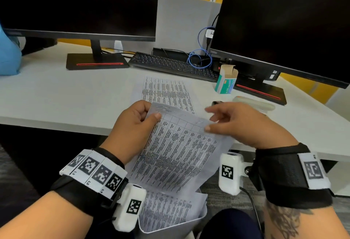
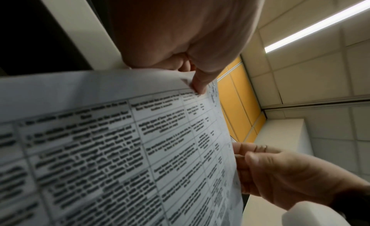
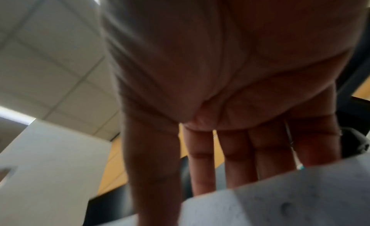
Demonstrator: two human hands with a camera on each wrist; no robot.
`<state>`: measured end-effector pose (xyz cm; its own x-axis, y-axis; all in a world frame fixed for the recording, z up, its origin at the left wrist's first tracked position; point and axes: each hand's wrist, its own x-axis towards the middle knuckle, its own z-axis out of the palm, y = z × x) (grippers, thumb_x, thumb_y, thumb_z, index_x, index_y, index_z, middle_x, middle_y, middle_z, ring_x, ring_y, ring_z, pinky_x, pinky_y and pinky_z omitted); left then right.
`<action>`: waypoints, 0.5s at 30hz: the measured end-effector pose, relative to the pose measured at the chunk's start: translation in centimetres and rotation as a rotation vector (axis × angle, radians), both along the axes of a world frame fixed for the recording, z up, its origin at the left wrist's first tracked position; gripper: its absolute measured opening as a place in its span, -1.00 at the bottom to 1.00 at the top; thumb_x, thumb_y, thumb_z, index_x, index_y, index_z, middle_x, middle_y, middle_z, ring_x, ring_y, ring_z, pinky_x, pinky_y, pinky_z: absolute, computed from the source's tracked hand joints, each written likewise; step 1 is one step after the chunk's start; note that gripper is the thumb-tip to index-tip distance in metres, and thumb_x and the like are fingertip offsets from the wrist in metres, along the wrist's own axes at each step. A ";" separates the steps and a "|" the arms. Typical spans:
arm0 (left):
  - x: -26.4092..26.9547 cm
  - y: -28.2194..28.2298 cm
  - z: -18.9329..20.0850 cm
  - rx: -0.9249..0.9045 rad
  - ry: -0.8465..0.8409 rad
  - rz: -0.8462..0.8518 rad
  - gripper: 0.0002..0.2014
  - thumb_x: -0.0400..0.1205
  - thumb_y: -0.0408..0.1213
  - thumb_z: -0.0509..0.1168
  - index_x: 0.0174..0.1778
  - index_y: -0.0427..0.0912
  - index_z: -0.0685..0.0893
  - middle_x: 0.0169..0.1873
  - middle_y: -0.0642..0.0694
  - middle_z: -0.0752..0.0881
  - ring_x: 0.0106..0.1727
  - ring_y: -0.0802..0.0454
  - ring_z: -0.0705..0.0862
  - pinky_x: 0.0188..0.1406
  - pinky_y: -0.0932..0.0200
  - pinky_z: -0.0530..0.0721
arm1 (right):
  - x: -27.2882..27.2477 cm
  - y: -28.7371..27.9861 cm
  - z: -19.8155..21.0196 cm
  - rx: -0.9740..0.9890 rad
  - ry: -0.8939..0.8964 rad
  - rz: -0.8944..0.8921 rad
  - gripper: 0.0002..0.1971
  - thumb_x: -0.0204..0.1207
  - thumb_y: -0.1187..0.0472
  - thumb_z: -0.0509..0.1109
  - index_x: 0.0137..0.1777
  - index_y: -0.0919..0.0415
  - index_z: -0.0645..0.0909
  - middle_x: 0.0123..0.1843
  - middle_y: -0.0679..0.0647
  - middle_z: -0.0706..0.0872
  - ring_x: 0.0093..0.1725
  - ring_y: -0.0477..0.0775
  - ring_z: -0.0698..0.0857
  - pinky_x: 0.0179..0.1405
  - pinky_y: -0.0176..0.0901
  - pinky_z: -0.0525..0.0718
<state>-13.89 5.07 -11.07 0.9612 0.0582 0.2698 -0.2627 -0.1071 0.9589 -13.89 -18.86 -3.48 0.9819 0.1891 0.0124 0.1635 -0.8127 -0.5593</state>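
At the far left a blue bag (image 1: pixel 7 55) sits on the desk (image 1: pixel 56 96), beside the dark left monitor (image 1: pixel 75 2). Nearer, off the desk's front edge and over the lap, the left hand (image 1: pixel 132 125) pinches the top left corner of the sheets (image 1: pixel 176 153), with the thumb on the printed face and the fingers curled behind. The sheets carry a printed table and tilt up toward the person, and their lower pages sag to the lap. Behind them one more page (image 1: pixel 162 91) lies flat on the desk. Behind that is a keyboard (image 1: pixel 170 66) with a blue cable (image 1: pixel 200 57) looped at its right end. The right hand (image 1: pixel 244 125) is at the sheets' top right edge, thumb tip touching the paper and fingers stretched nearly straight; whether it nips the edge I cannot tell. Past it on the desk stands a small box (image 1: pixel 226 82) with its flap open. Near it lies a pale long object (image 1: pixel 253 103), too blurred to name, below the dark right monitor (image 1: pixel 284 21)
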 end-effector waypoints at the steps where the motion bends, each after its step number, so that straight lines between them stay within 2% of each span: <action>1: -0.1 0.0 -0.2 0.002 -0.002 -0.014 -0.94 0.67 -0.40 0.32 -0.06 -0.17 0.67 -0.16 -0.10 0.85 -0.06 -0.08 0.82 0.00 -0.05 0.78 | -0.2 0.3 -0.2 -0.062 0.041 0.034 -0.65 0.40 0.05 0.60 0.17 -0.19 0.68 -0.13 -0.18 0.70 -0.15 -0.20 0.68 -0.16 -0.32 0.60; 3: -0.4 -0.2 -0.6 0.023 0.004 -0.053 -0.97 0.67 -0.38 0.32 -0.06 -0.18 0.66 -0.16 -0.14 0.84 -0.04 -0.17 0.81 0.05 -0.18 0.76 | -0.4 0.9 -1.1 -0.166 0.061 0.031 -0.84 0.45 0.18 0.56 -0.04 -0.11 0.76 -0.25 -0.15 0.72 -0.23 -0.14 0.70 -0.25 -0.26 0.61; 5: -0.8 -0.5 -1.3 0.099 0.001 -0.097 -0.96 0.67 -0.34 0.33 -0.09 -0.15 0.64 -0.19 -0.19 0.82 -0.07 -0.27 0.77 0.03 -0.27 0.74 | -0.4 1.2 -2.2 -0.266 0.071 0.022 -0.88 0.47 0.24 0.51 -0.18 -0.04 0.77 -0.28 -0.09 0.75 -0.23 -0.07 0.71 -0.24 -0.23 0.62; 8: -1.2 -0.8 -2.4 0.214 0.017 -0.152 -0.86 0.66 -0.33 0.34 -0.17 -0.01 0.64 -0.23 -0.13 0.81 -0.15 -0.16 0.78 -0.03 -0.20 0.73 | -0.6 1.3 -3.4 -0.336 0.113 0.012 -0.90 0.48 0.27 0.47 -0.15 0.07 0.81 -0.22 0.04 0.79 -0.19 0.03 0.73 -0.29 -0.28 0.57; 10: -1.2 -0.7 -3.3 0.268 0.034 -0.196 -0.81 0.65 -0.35 0.35 -0.19 0.07 0.63 -0.21 -0.13 0.81 -0.14 -0.18 0.78 -0.02 -0.18 0.73 | -0.7 1.2 -4.2 -0.371 0.144 0.022 -0.91 0.50 0.26 0.46 -0.15 0.10 0.79 -0.22 0.07 0.76 -0.18 0.07 0.71 -0.35 -0.30 0.50; 11: -1.2 -0.6 -3.7 0.314 0.040 -0.219 -0.80 0.65 -0.35 0.35 -0.17 0.08 0.63 -0.19 -0.11 0.82 -0.13 -0.15 0.78 -0.01 -0.13 0.72 | -0.7 1.2 -4.5 -0.391 0.154 0.028 -0.91 0.51 0.26 0.46 -0.12 0.10 0.79 -0.22 0.07 0.74 -0.18 0.07 0.69 -0.38 -0.32 0.47; 13: -1.1 -0.4 -4.5 0.448 0.042 -0.250 -0.83 0.65 -0.34 0.34 -0.11 0.09 0.66 -0.19 0.01 0.82 -0.12 0.09 0.78 0.01 0.08 0.72 | -0.6 1.3 -5.3 -0.422 0.156 0.038 -0.91 0.52 0.25 0.45 -0.09 0.13 0.79 -0.24 0.04 0.68 -0.18 0.05 0.65 -0.37 -0.31 0.43; 15: -0.8 -0.3 -5.2 0.585 0.035 -0.251 -0.84 0.65 -0.30 0.33 -0.08 0.12 0.68 -0.19 0.10 0.80 -0.11 0.24 0.74 0.01 0.18 0.70 | -0.4 1.4 -6.2 -0.458 0.156 0.041 -0.91 0.53 0.26 0.43 -0.14 0.10 0.76 -0.34 -0.07 0.58 -0.19 0.04 0.60 -0.41 -0.34 0.35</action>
<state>-14.71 4.79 -16.29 0.9352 -0.3178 0.1563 -0.3172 -0.5553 0.7688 -14.33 -17.47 -9.72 0.9571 0.1792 -0.2276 0.1433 -0.9757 -0.1655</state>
